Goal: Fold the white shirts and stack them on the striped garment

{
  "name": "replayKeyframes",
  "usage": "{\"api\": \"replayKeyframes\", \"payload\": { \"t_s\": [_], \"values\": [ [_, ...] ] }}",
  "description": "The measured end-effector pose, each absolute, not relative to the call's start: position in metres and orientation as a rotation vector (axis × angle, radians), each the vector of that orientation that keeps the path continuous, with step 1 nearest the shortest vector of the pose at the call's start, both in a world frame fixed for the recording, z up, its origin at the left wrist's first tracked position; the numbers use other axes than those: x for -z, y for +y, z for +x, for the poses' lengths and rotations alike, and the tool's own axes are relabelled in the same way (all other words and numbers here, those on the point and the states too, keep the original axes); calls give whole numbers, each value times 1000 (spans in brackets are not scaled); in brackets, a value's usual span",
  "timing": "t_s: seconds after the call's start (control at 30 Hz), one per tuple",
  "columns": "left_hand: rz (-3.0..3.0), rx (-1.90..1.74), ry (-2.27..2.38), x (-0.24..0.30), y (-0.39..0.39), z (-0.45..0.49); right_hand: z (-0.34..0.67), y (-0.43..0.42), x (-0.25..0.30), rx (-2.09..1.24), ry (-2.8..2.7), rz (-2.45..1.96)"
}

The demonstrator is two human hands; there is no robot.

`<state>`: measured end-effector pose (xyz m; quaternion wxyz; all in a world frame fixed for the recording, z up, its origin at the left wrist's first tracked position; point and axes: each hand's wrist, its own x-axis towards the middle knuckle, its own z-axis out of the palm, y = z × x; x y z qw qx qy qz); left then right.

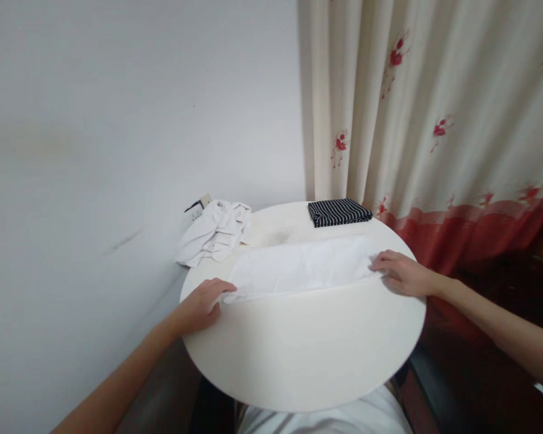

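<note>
Left hand [203,306] and right hand [402,273], well apart, each pinch an end of the white cloth [301,265], laid long across the desk [308,349]; an uneven tug could skew its edges, a loose pinch could crumple a corner!

The cloth [298,268] is white, the bundle [339,213] white-striped black, the curtain [470,78] cream with red flowers.

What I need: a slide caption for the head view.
Left hand and right hand hold opposite ends of a white cloth on a round white table.
</note>
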<state>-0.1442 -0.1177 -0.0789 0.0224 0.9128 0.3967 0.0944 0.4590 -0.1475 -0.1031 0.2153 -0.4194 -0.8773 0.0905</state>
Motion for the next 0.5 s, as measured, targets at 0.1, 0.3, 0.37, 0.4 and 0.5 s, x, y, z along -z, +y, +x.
{"api": "replayKeyframes", "payload": {
  "t_s": [0.1,0.3,0.37,0.4,0.5],
  "values": [
    [2653,-506,1382,71,-106,-147,473,-128,100,-351,-2242,-1282],
    [2276,-713,1905,67,-32,-104,463,-56,88,-290,-1696,-1946],
    [2248,-660,1969,73,-13,-86,455,-42,88,-302,-1653,-1975],
    [2244,-652,1977,77,-6,-79,453,-38,90,-299,-1648,-1972],
    [2218,-688,2002,88,7,-70,451,-33,96,-301,-1625,-1962]
  ]
}}
